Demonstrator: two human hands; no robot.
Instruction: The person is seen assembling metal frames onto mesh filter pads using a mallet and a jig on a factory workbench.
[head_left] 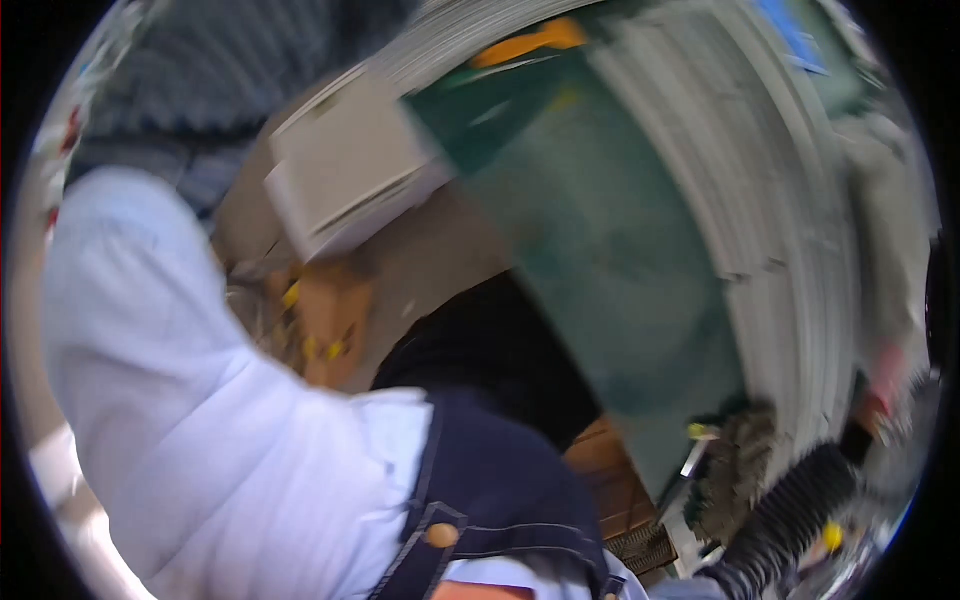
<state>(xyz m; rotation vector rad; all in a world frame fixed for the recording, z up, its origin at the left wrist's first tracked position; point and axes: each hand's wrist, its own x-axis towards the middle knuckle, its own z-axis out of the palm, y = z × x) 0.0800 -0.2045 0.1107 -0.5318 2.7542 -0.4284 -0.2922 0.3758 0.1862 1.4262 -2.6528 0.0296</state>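
Apron (510,475) at lower middle, dark blue with pale stitching, brass-coloured button (442,536) on strap. Light blue sleeve (190,370) along left side, bent and running toward upper left. Left hand not in view; cannot tell grip, wide or narrow. Dark ribbed sleeve (785,510) at lower right, slanting up and outward. Beyond sleeve end, blurred reddish patch (886,375), possibly right hand; cannot tell fingers spread, drawn in or holding. Nearest items on that side: mottled grey bundle (740,460) by near right corner of green work surface (620,260), and slim pale piece (692,457) with yellow end just beside bundle. Cannot confirm contact with either.

Step in hand, by judgement: probably a sideways reach or turn of the body, given heavy smear across view. Next move judged to call for steadier footing and clear sight of right hand before any grip.

Further out, black cloth (490,350), probably a trouser leg, against left edge of green surface. Past that, brown carton (335,320) with yellow marks, then pale box (355,160). Pale ribbed strips (730,200) along far side of green surface. Orange item (530,42) at far end, outline blurred
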